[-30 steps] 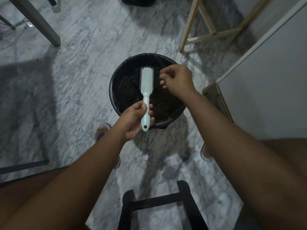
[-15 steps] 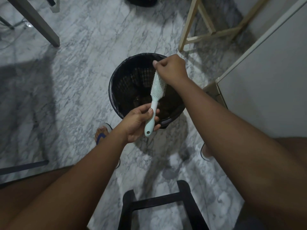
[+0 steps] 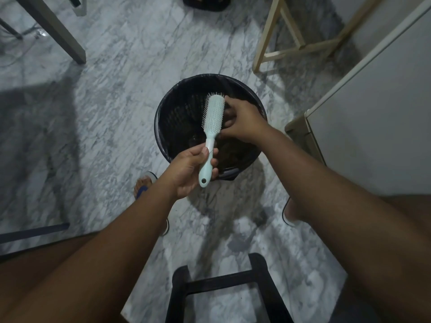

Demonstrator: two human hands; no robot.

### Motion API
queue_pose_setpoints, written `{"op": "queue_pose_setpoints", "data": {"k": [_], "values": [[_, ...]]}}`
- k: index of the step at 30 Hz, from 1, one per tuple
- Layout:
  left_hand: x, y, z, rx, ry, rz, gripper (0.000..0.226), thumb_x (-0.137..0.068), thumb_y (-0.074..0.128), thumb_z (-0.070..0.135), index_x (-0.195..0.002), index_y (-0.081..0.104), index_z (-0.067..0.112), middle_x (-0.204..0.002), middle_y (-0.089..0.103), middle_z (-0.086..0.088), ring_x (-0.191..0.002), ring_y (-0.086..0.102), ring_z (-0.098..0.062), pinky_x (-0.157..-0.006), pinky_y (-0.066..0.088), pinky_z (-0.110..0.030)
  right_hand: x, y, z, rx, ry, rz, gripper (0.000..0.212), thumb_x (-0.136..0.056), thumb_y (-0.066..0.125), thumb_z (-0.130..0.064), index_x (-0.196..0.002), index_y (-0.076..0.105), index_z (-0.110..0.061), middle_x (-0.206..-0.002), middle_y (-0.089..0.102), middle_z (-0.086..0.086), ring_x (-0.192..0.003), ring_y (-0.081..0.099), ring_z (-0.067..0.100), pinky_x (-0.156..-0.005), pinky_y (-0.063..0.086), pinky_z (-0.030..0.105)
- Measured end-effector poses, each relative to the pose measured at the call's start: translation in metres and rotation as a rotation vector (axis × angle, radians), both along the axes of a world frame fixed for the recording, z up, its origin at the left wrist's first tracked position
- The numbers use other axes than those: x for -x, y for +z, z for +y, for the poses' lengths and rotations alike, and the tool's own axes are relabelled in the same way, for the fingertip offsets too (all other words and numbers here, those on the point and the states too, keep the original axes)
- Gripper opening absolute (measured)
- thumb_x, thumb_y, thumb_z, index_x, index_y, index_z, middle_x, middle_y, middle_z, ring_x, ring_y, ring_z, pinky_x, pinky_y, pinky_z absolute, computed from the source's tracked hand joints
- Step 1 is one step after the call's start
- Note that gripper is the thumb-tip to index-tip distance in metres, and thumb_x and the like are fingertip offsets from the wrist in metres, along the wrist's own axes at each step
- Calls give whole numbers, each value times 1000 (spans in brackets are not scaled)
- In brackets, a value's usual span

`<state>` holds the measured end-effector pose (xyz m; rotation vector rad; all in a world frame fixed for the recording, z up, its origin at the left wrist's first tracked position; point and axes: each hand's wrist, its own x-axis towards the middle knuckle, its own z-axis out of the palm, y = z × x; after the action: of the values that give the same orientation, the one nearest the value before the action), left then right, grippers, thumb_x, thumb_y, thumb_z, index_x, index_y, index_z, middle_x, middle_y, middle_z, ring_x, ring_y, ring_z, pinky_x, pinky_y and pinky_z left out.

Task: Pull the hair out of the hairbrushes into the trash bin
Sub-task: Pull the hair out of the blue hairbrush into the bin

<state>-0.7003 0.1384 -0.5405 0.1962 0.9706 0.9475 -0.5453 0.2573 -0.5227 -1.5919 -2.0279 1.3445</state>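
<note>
A pale mint hairbrush [image 3: 212, 122] is held upright over a round black trash bin [image 3: 168, 117] lined with a dark bag. My left hand [image 3: 189, 169] is shut on its handle, near the bin's front rim. The brush head shows its back and a fringe of bristles along its left edge. My right hand [image 3: 245, 120] is at the right side of the brush head, fingers curled against it; whether they pinch any hair I cannot tell. A thin strand crosses the handle by my left thumb.
The bin stands on a marble floor. A pale wooden frame [image 3: 275, 43] is behind it, a white cabinet [image 3: 373, 113] to the right, a grey table leg [image 3: 58, 31] at far left, a black stool [image 3: 224, 290] at the front. My sandalled feet flank the bin.
The brush head has turned from leaning right to nearly upright. My right hand came down from the brush tip to its right side.
</note>
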Motion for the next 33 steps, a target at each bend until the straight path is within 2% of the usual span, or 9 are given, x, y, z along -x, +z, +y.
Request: {"op": "queue_pose_setpoints", "data": {"k": [4,10,15,17,21,24,28,30,33], "values": [[-1,5,3,-25,-5,-41,28,-103,44,8,-128,56,3,-96,60,-4,-71,57,-11,-63,54,-29,3,0,5,-234,-178,47,24,-88,72,-10,-111,76,-11,-89,78,4,-72,72,7,-70,55,10],[2,3,5,-4,80,-95,26,-102,46,12,-124,58,3,-94,61,-3,-72,58,-10,-69,58,-30,-1,0,6,-12,-325,119,27,-102,51,-12,-125,65,-10,-102,75,3,-80,74,12,-72,61,28],[-1,4,7,22,78,-156,32,-103,42,8,-133,50,2,-94,60,-6,-70,57,-11,-61,53,-26,-4,7,-5,-39,-44,73,57,-70,91,-24,-122,70,-13,-104,76,-2,-83,74,4,-78,58,15],[-1,4,8,24,50,-150,30,-103,42,8,-130,53,3,-93,61,-6,-70,57,-11,-60,52,-25,-6,8,-2,-73,-30,43,46,-71,90,-23,-113,75,-11,-100,78,0,-83,73,3,-78,58,13],[-2,0,7,11,48,-74,32,-102,45,8,-132,53,1,-97,60,-6,-70,58,-11,-62,54,-28,-6,4,4,-56,-237,99,11,-95,65,-15,-100,75,-12,-91,78,6,-72,75,10,-70,64,33],[-4,-4,5,16,72,-6,29,-102,46,8,-129,55,1,-99,58,-6,-70,56,-11,-63,55,-29,-3,5,11,-75,-451,165,24,-96,63,-24,-116,66,-12,-109,72,6,-85,73,15,-75,64,42],[-9,-2,4,9,52,27,24,-102,47,8,-123,59,4,-97,58,-6,-71,57,-11,-64,53,-29,11,11,-2,-74,-54,-92,106,-66,84,-57,-151,32,-21,-149,42,10,-133,48,24,-111,42,37],[-11,0,4,-10,20,40,25,-102,46,8,-123,59,3,-97,57,-6,-72,57,-11,-65,52,-29,20,12,-8,-86,11,-106,119,-64,88,-52,-156,21,-19,-154,32,14,-141,36,27,-112,32,33],[-12,4,6,-12,11,40,33,-102,45,7,-134,54,4,-97,57,-5,-72,55,-12,-64,51,-29,25,13,0,-161,-66,-182,120,-59,90,-53,-153,24,-20,-147,37,15,-135,43,30,-107,39,36]]}}
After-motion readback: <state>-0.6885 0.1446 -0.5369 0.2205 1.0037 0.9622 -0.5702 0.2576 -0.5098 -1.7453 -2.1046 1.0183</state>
